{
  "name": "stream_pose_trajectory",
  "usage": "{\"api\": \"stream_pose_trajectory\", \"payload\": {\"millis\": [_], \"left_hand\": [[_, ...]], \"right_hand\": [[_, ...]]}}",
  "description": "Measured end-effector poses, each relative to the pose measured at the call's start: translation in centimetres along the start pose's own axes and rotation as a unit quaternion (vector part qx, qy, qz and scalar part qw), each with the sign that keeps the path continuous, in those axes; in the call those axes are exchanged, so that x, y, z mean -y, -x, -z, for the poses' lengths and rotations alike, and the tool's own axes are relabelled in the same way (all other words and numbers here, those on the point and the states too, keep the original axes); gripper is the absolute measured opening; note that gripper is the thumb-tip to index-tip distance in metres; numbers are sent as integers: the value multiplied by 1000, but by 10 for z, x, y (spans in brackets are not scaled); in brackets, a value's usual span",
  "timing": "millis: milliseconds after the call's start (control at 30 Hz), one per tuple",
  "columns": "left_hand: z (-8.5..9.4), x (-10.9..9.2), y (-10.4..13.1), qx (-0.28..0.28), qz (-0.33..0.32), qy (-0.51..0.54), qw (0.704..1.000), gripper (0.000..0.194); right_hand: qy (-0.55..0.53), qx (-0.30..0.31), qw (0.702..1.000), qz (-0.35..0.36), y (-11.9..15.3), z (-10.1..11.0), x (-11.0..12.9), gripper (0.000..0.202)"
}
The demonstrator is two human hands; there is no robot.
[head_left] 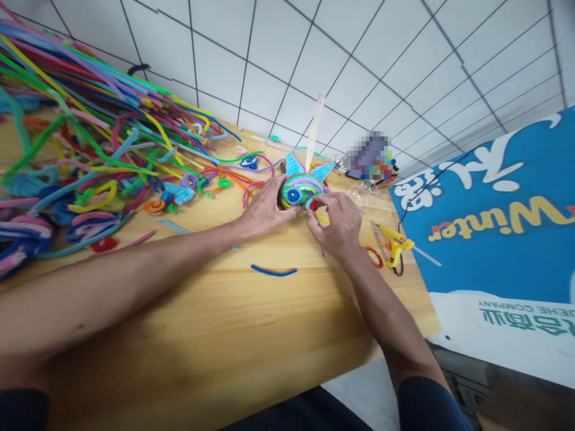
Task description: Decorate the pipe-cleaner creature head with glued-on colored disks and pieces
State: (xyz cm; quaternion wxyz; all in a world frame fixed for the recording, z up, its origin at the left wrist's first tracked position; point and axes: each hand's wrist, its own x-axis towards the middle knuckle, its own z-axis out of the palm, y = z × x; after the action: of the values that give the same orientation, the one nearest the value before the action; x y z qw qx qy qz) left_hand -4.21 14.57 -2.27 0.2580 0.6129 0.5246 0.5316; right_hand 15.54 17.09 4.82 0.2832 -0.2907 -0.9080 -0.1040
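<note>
A round craft figure [303,183] wound from striped, coloured pipe cleaners stands on the wooden table, with two light-blue pointed pieces [295,166] on top. Its face carries a blue coiled disc [294,196] like an eye. My left hand [265,209] wraps round the figure's left side, thumb along the bottom front. At the right of the face, my right hand [338,224] pinches a small red coiled disc [313,205] with a light-blue rim. Whether that disc touches the figure, I cannot tell. A pale flat stick [315,131] rises behind or from the figure.
Loose pipe cleaners [103,102] heap up at the left, with coiled pieces in front. A yellow glue gun [396,244] and red ring [374,257] lie right of my right hand. A short blue pipe cleaner [274,271] lies nearer me. Clear round pieces [359,194] sit behind.
</note>
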Motion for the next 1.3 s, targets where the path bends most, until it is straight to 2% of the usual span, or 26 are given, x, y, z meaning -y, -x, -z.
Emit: {"api": "stream_pose_trajectory", "payload": {"millis": [100, 233, 500, 767, 1100, 1300], "left_hand": [[-1, 2, 0, -2, -1, 3, 1000, 76], [0, 2, 0, 2, -1, 11, 1000, 76], [0, 1, 1, 2, -3, 10, 1000, 75], [1, 0, 1, 4, -4, 12, 1000, 73], [3, -6, 2, 7, 17, -5, 1000, 74], [2, -4, 2, -1, 8, -1, 1000, 73]], "right_hand": [[27, -1, 1000, 13, -1, -7, 0, 20], [49, 7, 999, -2, -2, -13, 0, 18], [89, -45, 995, 30, -1, -19, -1, 15], [13, -37, 999, -24, 5, -13, -1, 33], [-46, -75, 992, -92, 2, -16, 2, 10], [-82, -123, 987, -70, 2, -23, -1, 4]]}}
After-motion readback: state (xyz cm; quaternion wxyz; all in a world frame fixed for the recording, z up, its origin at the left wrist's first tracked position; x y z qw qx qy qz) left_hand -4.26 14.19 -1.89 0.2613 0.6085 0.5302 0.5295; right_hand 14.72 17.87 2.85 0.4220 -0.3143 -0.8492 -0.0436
